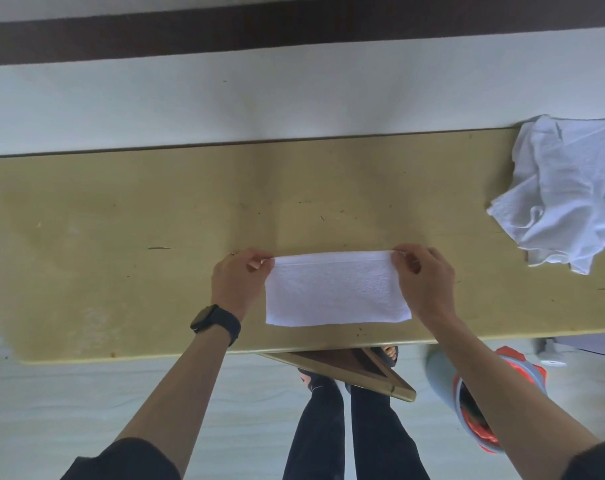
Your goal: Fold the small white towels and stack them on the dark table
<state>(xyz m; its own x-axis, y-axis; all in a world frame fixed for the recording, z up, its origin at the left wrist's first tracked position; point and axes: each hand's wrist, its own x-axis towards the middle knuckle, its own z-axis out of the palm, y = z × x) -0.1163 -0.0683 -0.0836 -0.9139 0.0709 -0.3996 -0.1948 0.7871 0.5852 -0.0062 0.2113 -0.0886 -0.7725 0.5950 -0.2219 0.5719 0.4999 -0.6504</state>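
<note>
— Pinching both far corners, then?
— Yes: the left hand and the right hand each nip a far corner of the towel between thumb and fingertips. I'd line up the edges squarely before pressing the crease.
— How does it look?
— White terry, a flat oblong by the table's near edge. A crumpled pile lies well apart on the right.
</note>
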